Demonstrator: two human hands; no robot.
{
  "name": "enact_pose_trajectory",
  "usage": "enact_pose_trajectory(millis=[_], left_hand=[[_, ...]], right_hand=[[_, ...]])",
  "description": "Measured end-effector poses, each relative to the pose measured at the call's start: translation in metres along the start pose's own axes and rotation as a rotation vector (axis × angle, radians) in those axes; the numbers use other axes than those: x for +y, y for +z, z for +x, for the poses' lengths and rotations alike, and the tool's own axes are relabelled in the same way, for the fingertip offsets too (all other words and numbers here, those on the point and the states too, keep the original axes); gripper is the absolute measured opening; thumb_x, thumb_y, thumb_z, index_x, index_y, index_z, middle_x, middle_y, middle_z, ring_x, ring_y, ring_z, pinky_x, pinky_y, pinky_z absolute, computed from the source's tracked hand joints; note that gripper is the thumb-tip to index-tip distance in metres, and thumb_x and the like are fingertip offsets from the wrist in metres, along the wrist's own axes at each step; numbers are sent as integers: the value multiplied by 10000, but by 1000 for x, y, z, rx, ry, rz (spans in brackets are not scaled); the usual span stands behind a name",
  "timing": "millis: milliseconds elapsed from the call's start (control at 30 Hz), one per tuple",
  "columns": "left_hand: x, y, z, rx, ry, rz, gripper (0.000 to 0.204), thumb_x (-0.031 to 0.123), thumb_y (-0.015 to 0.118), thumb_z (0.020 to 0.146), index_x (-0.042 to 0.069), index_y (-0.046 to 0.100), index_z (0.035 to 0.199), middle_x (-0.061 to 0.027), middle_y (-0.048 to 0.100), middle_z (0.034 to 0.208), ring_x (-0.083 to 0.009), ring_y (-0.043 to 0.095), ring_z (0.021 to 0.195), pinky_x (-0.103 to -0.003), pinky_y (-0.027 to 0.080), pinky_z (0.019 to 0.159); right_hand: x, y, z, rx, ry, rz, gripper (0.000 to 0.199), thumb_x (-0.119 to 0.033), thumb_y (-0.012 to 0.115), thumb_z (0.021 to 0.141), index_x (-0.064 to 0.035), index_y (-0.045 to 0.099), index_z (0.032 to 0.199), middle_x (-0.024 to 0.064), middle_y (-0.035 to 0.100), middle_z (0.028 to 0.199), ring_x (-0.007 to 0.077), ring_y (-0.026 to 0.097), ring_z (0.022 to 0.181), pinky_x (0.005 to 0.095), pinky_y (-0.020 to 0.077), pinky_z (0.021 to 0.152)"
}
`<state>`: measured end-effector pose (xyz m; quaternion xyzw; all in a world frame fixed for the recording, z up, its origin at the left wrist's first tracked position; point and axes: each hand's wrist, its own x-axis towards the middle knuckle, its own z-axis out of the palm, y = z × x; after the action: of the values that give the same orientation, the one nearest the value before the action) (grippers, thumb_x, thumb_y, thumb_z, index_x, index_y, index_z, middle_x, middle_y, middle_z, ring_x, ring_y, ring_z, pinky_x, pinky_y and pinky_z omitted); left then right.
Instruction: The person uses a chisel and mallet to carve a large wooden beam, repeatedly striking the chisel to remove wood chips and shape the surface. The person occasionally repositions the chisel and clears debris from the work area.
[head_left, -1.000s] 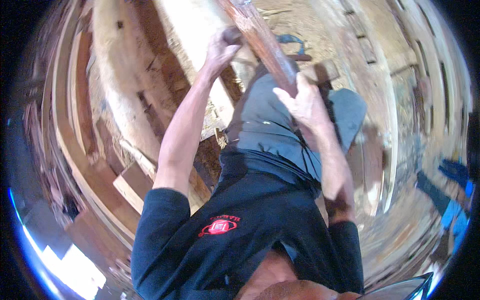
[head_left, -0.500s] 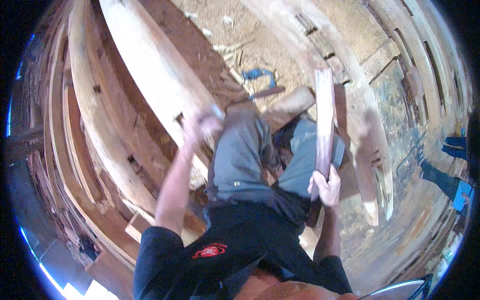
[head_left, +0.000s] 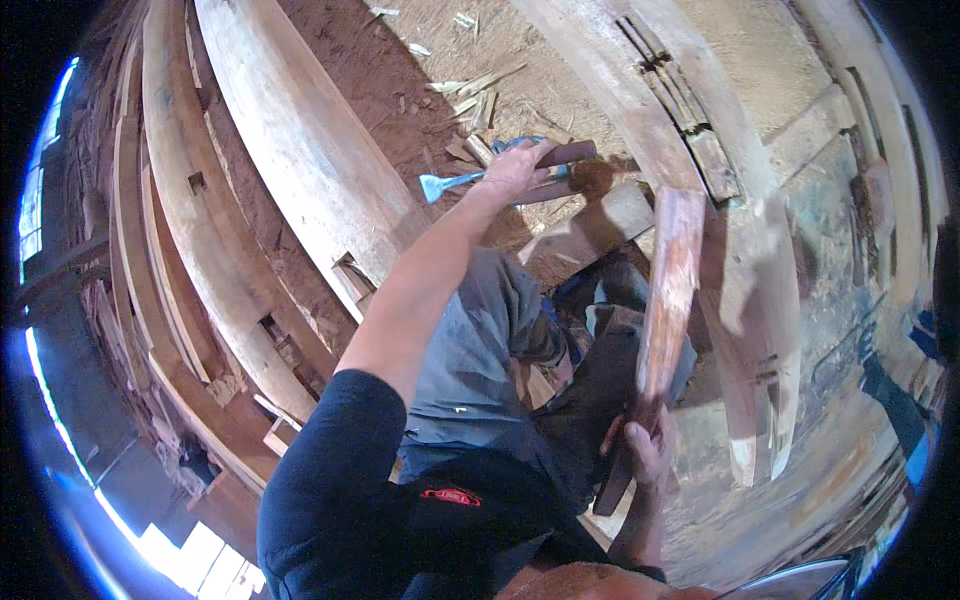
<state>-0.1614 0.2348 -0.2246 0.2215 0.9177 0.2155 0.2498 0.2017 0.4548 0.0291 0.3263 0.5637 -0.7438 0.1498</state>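
Observation:
My left hand [head_left: 515, 172] reaches forward over the ground, its fingers closed round a chisel. The chisel's flared blue blade [head_left: 437, 187] points left, and a dark round handle [head_left: 572, 152] sticks out to the right of the hand. Below the hand lies a brown stick-like piece [head_left: 540, 193] next to a blue object [head_left: 562, 172], partly hidden. By my right thigh, my right hand [head_left: 648, 447] grips the narrow, dark lower part of a long wooden club [head_left: 670, 290]. Its thicker, paler end points away from me, with worn, splintered patches on its face.
A long pale shaped beam [head_left: 300, 120] with a cut slot runs along my left, beside another mortised beam [head_left: 190, 200]. To the right lies a slotted timber [head_left: 640, 90]. A short wood block [head_left: 590, 225] sits before my knees. Wood chips [head_left: 480, 90] litter the dirt floor.
My left hand has moved forward and to the right, from beside the pale beam to above the tools on the ground. The club in my right hand has shifted slightly toward me.

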Motion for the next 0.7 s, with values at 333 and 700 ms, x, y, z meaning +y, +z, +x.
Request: enact_pose_trajectory(millis=[333, 700], left_hand=[[-33, 151, 33, -329, 53, 383, 329, 214, 524, 1002, 60, 657, 1261, -152, 661, 1332, -341, 650, 1204, -484, 541, 967], [-40, 63, 4, -140, 221, -97, 628, 129, 697, 844, 10, 457, 1412, -253, 636, 1254, -413, 604, 1250, -492, 503, 1037]], right_hand=[[5, -14, -15, 78, 144, 72, 530, -333, 744, 907, 64, 530, 1184, 200, 653, 735, 290, 645, 528, 376, 512, 460], [-3, 1, -5, -1, 90, 32, 477, -328, 713, 938, 24, 512, 1190, 173, 640, 690, 264, 638, 509, 381, 519, 445]])
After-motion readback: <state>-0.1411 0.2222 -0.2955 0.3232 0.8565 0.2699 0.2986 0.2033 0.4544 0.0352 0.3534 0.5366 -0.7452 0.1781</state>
